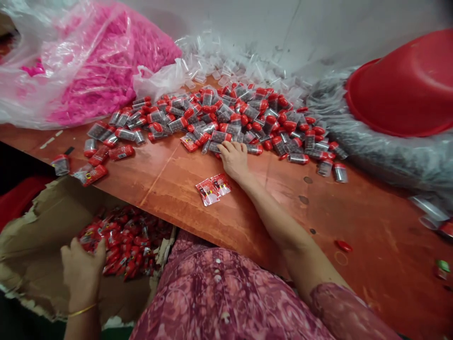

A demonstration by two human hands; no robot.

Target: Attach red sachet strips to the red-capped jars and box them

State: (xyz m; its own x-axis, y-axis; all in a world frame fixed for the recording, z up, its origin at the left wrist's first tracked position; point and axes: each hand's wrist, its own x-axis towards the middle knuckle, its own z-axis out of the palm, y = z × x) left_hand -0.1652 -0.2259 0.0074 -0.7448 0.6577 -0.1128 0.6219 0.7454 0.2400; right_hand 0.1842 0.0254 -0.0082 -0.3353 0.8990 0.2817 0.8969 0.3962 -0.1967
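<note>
Red-capped, dark-filled clear tubes (222, 136) under right fingers (227, 147), grip unclear; left fingers (75, 248) wide

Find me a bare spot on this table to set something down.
Two patches of the orange-brown tabletop look bare: one left of the two red sachets, in front of the red-capped tubes; another right of the right forearm, short of the loose red cap. It's crowded along the back, with those tubes, the pink-filled bag and red tub.
</note>
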